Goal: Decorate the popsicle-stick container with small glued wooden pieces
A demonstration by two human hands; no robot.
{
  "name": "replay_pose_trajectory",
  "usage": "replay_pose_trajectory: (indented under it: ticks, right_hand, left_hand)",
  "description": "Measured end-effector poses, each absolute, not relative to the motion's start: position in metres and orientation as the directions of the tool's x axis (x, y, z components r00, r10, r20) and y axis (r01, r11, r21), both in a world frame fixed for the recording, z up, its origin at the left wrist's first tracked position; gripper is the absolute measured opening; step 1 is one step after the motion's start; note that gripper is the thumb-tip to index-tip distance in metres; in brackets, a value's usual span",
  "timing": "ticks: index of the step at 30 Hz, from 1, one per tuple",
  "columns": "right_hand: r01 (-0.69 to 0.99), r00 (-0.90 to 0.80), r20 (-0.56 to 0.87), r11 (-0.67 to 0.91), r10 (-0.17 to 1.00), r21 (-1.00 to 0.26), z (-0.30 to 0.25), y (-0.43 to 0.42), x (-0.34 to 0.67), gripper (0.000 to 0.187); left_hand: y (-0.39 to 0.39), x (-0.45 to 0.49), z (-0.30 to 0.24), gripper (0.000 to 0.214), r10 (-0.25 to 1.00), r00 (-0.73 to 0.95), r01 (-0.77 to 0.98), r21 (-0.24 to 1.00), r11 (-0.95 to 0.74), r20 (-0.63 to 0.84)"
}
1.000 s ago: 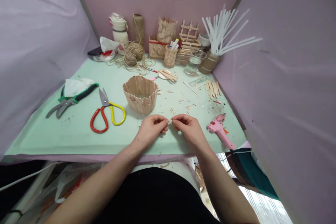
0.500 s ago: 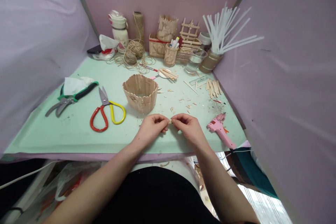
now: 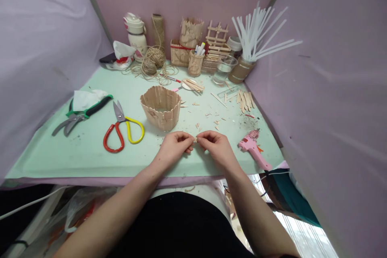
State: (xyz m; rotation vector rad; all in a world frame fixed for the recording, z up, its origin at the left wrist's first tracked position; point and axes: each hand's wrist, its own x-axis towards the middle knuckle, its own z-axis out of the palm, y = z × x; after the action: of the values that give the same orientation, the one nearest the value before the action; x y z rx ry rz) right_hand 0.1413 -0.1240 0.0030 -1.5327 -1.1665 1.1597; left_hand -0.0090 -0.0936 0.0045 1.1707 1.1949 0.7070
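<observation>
My left hand point(image 3: 176, 145) and my right hand point(image 3: 214, 143) meet near the front of the table, both closed in a pinch. Between their fingertips is a tiny pale wooden piece point(image 3: 195, 140), mostly covered by the fingers, so its exact shape does not show. Just behind my left hand stands a basket made of wooden craft sticks point(image 3: 163, 117), upright with its open top facing up. Small wood scraps point(image 3: 216, 122) lie scattered beyond my right hand. To the right of that hand a pink hot glue gun point(image 3: 253, 147) rests on its side.
On the left lie scissors point(image 3: 120, 117) with red and yellow handles and green-handled pruning shears point(image 3: 74, 117). Twine point(image 3: 155, 57), a cup of water point(image 3: 223, 73) and a jar of white glue sticks point(image 3: 242, 70) stand at the back. Craft sticks point(image 3: 246, 100) lie at right.
The whole view has shifted very slightly. Both hands keep their pinch on the small piece in the same place.
</observation>
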Motion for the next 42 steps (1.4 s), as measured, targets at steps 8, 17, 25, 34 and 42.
replay_pose_trajectory:
  ticks: [8, 17, 25, 34, 42]
  right_hand:
    - [0.576, 0.133, 0.001, -0.076, 0.991, -0.814, 0.002, -0.125, 0.148, 0.013]
    - [0.742, 0.124, 0.184, 0.032, 0.975, -0.670, 0.008, -0.132, 0.165, 0.023]
    - [0.857, 0.349, 0.290, -0.179, 0.891, -0.483, 0.034, -0.172, 0.224, 0.029]
    - [0.900, 0.398, 0.059, -0.376, 0.916, -0.222, -0.004, -0.181, 0.269, 0.064]
    - [0.803, 0.457, -0.042, -0.432, 0.889, -0.410, -0.001, -0.175, 0.270, 0.036]
  left_hand:
    - [-0.104, -0.014, 0.001, 0.022, 0.931, 0.219, 0.122, 0.955, 0.272, -0.293]
    - [-0.108, -0.021, -0.003, 0.024, 0.949, 0.186, 0.098, 0.965, 0.242, -0.256]
    - [-0.108, -0.023, -0.007, 0.023, 0.949, 0.197, 0.071, 0.969, 0.235, -0.245]
    - [-0.107, -0.023, -0.007, 0.023, 0.954, 0.177, 0.038, 0.970, 0.239, -0.242]
    - [-0.106, -0.023, -0.007, 0.024, 0.957, 0.172, -0.019, 0.970, 0.241, -0.235]
